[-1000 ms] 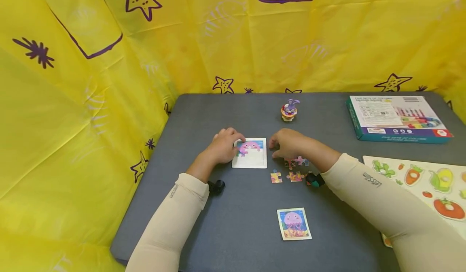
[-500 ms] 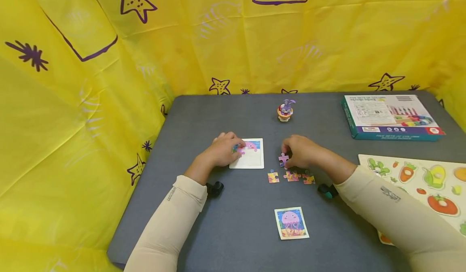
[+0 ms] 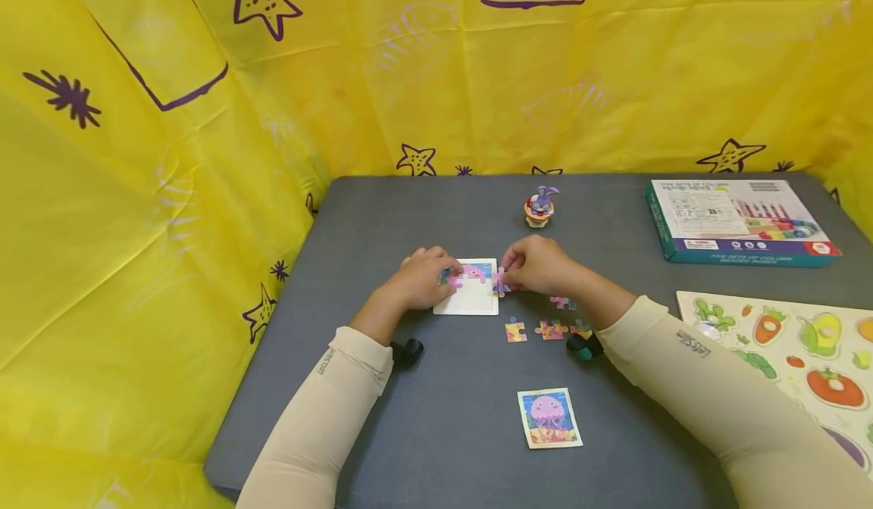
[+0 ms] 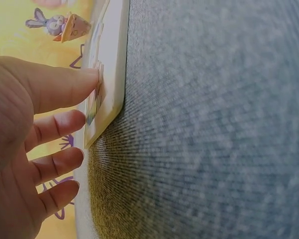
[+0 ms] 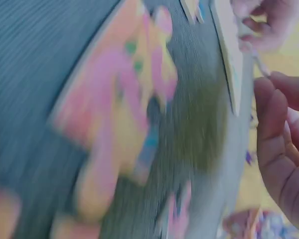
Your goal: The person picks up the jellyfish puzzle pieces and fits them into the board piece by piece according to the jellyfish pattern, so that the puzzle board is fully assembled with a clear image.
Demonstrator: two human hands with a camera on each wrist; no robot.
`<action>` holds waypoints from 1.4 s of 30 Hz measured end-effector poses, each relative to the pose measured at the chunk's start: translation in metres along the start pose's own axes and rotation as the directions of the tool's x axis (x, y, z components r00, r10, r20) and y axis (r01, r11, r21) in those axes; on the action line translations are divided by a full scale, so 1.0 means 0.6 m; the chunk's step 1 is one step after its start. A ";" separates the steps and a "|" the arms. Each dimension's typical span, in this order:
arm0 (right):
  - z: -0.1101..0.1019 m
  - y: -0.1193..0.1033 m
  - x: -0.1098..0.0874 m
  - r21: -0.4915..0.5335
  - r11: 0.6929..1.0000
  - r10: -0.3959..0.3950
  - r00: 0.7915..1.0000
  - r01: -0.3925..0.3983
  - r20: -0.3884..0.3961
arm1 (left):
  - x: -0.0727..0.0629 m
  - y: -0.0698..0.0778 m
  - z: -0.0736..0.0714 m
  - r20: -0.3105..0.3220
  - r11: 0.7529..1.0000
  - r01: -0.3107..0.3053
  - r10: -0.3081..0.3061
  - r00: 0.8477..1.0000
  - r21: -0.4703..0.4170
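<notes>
A white puzzle tray [image 3: 464,306] lies mid-table, with pieces of a pink jellyfish picture along its top and left. My left hand [image 3: 421,278] rests at the tray's left side. In the left wrist view, the thumb [image 4: 74,84] presses on pieces by the rim while the other fingers stretch out loosely. Between thumb and forefinger, my right hand [image 3: 542,266] pinches a pink and purple jigsaw piece [image 3: 501,285] at the tray's right edge. Seen from the right wrist, that piece [image 5: 261,66] shows edge-on and thin.
Loose jigsaw pieces [image 3: 516,332] lie right of the tray, some under the right wrist. Nearer me is a jellyfish picture card [image 3: 549,418]. A rabbit figurine [image 3: 539,207] stands behind; a boxed set [image 3: 743,225] and a vegetable puzzle board [image 3: 784,365] are at right.
My right hand has picked up the pink and purple jigsaw piece from the loose ones and carried it left to the tray's edge. My left hand has stayed at the tray.
</notes>
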State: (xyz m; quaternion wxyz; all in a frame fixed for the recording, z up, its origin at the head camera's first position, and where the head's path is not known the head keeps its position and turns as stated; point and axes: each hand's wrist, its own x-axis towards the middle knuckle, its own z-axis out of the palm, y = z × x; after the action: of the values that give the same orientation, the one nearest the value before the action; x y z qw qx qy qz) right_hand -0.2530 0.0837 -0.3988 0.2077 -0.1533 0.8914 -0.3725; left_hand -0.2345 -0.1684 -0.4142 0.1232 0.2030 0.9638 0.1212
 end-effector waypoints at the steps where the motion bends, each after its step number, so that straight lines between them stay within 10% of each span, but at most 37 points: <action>1: 0.006 -0.004 0.006 0.018 1.000 0.008 1.000 -0.008 -0.003 | 0.000 0.000 0.000 -0.001 1.000 0.000 0.000 1.000 -0.001; 8: 0.043 -0.031 0.041 0.104 0.993 0.060 0.998 -0.061 0.013 | 0.002 0.002 0.001 -0.011 1.000 -0.009 0.009 1.000 -0.008; 25: 0.065 -0.064 0.077 -0.089 0.986 0.142 0.990 -0.140 0.023 | -0.004 0.006 0.000 -0.022 1.000 -0.012 0.012 1.000 -0.012; 35: 0.060 -0.064 0.090 -0.288 0.955 0.061 0.998 -0.065 -0.021 | -0.002 0.004 0.000 -0.028 1.000 -0.003 0.003 1.000 -0.019; 42: 0.048 -0.065 0.085 -0.228 0.972 0.054 0.998 -0.059 -0.028 | 0.001 0.002 0.000 -0.017 1.000 -0.005 0.005 1.000 -0.009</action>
State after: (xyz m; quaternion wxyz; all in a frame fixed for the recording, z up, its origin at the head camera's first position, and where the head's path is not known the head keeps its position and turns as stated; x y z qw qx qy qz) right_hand -0.2787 0.0181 -0.4019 0.1894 -0.1467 0.9345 -0.2631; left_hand -0.2349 -0.1672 -0.4139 0.1155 0.2039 0.9637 0.1277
